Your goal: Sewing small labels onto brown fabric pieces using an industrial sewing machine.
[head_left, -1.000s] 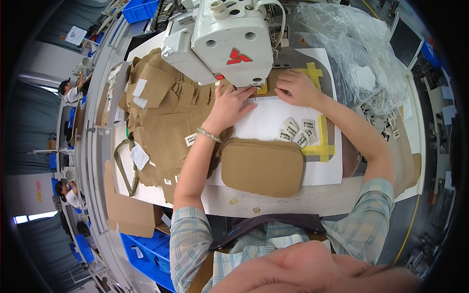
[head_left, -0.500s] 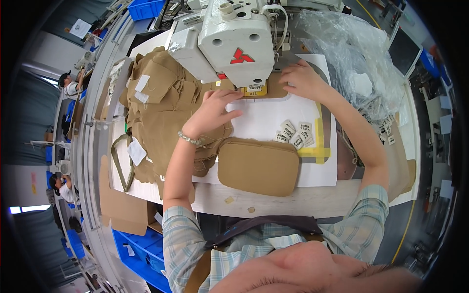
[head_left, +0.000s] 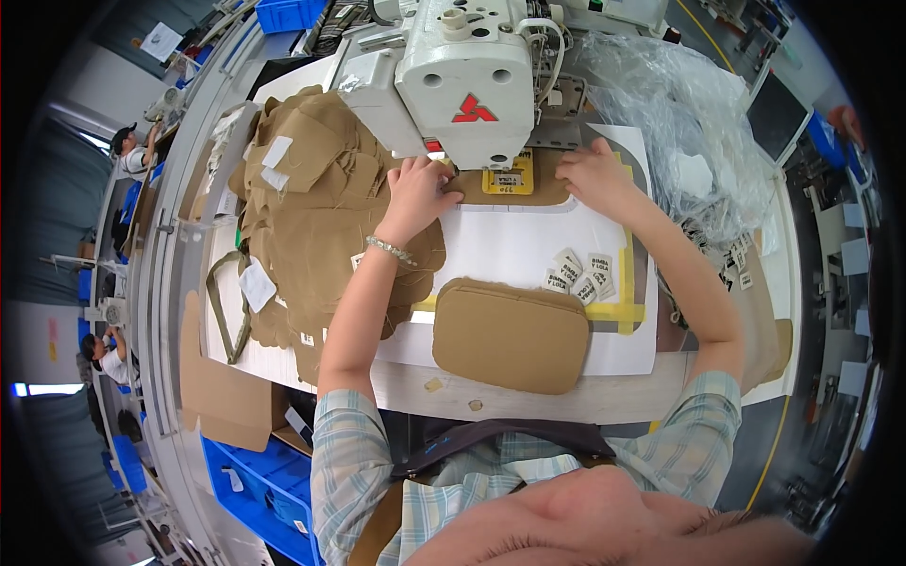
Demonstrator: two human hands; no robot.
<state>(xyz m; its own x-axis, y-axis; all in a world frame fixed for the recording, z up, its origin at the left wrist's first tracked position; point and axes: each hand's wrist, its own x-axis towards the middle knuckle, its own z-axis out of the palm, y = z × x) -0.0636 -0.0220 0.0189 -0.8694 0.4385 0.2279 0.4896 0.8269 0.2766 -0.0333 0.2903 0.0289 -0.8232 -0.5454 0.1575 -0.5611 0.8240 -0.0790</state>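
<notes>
Under the white sewing machine head [head_left: 461,94] is a flat tan fabric piece [head_left: 510,193] with a small yellow plate [head_left: 510,164] carrying a label on it. My left hand [head_left: 421,191] curls its fingers closed on the piece's left end. My right hand [head_left: 595,179] rests at the right end, fingers bent but apart. Both are on white paper [head_left: 500,245] bordered with yellow tape. Several fabric labels [head_left: 580,278] lie loosely below my right hand. A rounded tan panel [head_left: 510,335] lies closer to me.
A pile of tan pieces [head_left: 321,236] and an olive strap [head_left: 222,311] lie left. Crumpled clear plastic [head_left: 675,123] is at right. A blue bin [head_left: 255,491] and cardboard [head_left: 222,396] sit below left. Two co-workers [head_left: 132,151] [head_left: 109,358] work far left.
The fabric piece has come slightly toward me from under the machine head, showing more of the yellow plate. My left hand's fingers have curled in; my right hand has shifted slightly rightward.
</notes>
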